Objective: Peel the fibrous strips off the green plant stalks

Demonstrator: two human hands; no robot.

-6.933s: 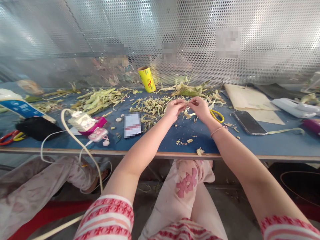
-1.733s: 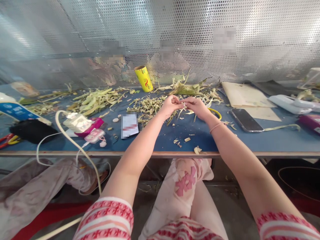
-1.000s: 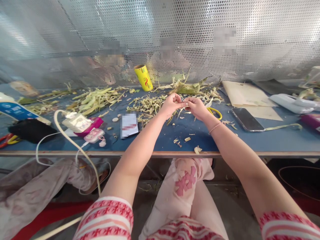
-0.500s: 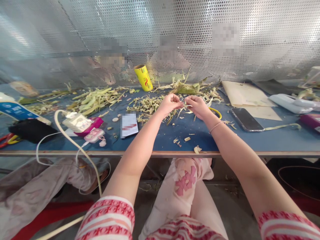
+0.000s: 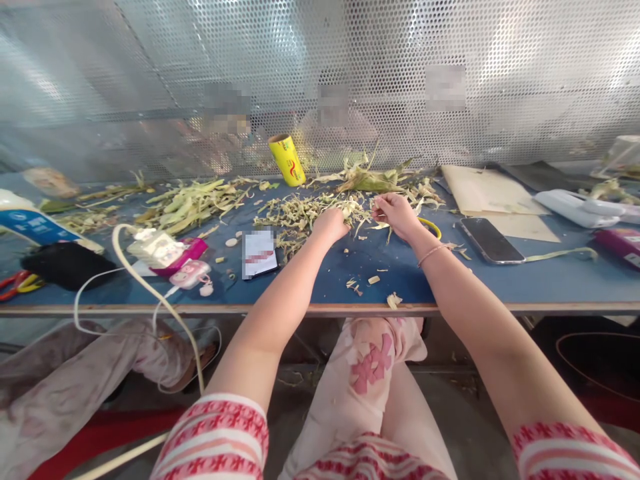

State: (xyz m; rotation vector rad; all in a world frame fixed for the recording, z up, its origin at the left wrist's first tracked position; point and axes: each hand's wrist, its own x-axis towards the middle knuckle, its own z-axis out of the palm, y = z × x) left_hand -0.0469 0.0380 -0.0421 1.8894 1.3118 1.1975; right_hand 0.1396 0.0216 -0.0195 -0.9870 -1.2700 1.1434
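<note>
My left hand point(image 5: 331, 224) rests knuckles-up on the pile of cut husk strips point(image 5: 300, 212) in the middle of the blue table point(image 5: 560, 287), fingers curled into the strips. My right hand point(image 5: 397, 215) hovers just to the right, pinching a thin pale husk strip point(image 5: 376, 215) between thumb and fingers. A pair of yellow-handled scissors point(image 5: 431, 227) lies half hidden behind my right wrist. A green corn husk bundle point(image 5: 373, 179) lies beyond both hands.
A yellow roll point(image 5: 287, 160) stands by the perforated metal screen point(image 5: 350, 73). A phone point(image 5: 489, 241) and cardboard sheet point(image 5: 493, 200) lie to the right. A charger with white cable point(image 5: 155, 247) and a card point(image 5: 259, 253) lie to the left. Another person's legs point(image 5: 75, 380) are at lower left.
My hands were together pinching one strip; my left hand has let go and dropped onto the pile of strips. My right hand stays raised with the strip.
</note>
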